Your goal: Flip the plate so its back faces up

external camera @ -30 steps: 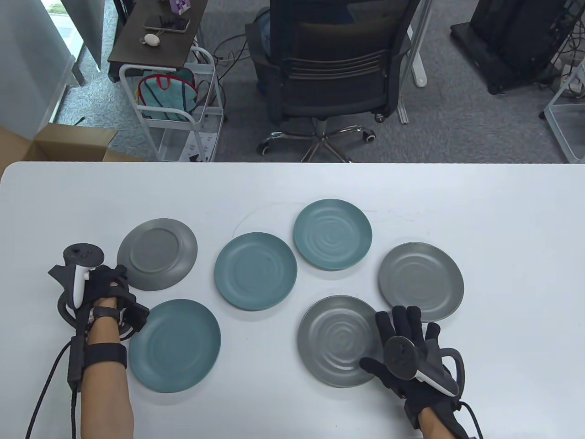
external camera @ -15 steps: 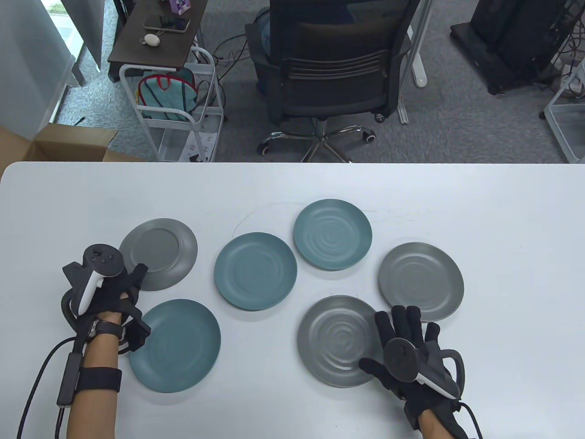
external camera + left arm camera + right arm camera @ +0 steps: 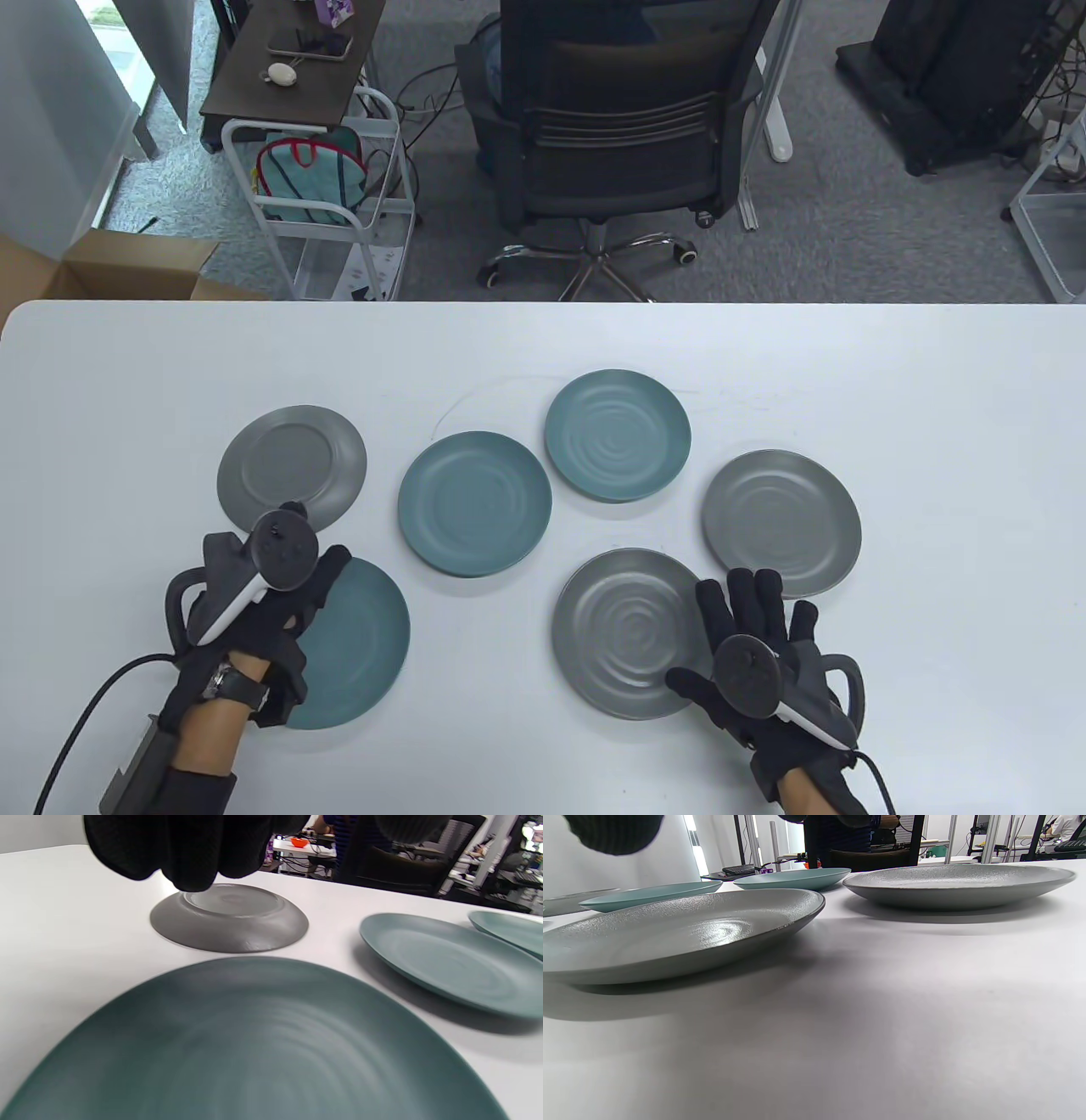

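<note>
Three teal plates [image 3: 474, 503], three grey plates [image 3: 291, 471]; right hand [image 3: 764, 654] grip spread; left hand [image 3: 254, 611] grip seemingly unclear.

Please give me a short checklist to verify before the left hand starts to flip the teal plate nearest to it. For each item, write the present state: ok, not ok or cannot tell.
1. Near-left teal plate lies face up, so it needs flipping: ok.
2. Left hand is over that plate's left part: ok.
3. Left hand has a grip on the plate's rim: cannot tell; the table view hides the fingertips, and the left wrist view shows the fingers above the plate.
4. Grey plate beyond it already lies back up, apart from the teal one: ok.
5. Right hand is away from the flip, resting flat by the near grey plate: ok.
</note>
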